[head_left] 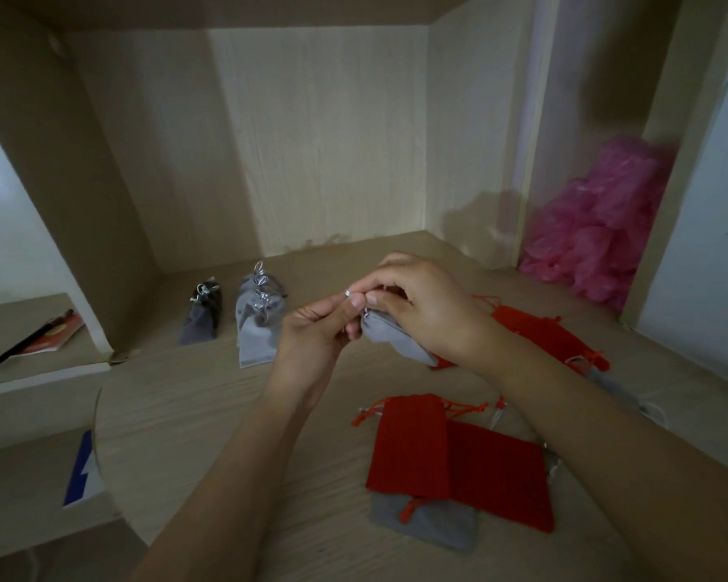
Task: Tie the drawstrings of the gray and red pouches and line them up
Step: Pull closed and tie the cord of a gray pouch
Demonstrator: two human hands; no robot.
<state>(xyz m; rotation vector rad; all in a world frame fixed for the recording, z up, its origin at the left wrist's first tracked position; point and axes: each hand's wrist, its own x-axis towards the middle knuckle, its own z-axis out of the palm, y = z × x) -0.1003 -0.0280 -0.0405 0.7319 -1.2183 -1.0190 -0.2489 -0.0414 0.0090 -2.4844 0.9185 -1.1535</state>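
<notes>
A gray pouch (396, 340) hangs in the air above the wooden desk (194, 405). My left hand (316, 333) and my right hand (421, 304) both pinch its silver drawstring at the gathered neck. At the back left, tied gray pouches (255, 325) lie one on another next to a darker tied pouch (202, 315). Two flat red pouches (454, 459) lie near the front over a gray one (429, 527). More red pouches (539, 329) lie behind my right forearm, partly hidden.
A heap of pink plastic bags (606, 228) fills the right back corner. Wooden walls close in the desk at the back and sides. A pen and a red booklet (47, 336) lie on the lower shelf at the left. A blue and white sheet (83, 472) lies at the desk's left edge.
</notes>
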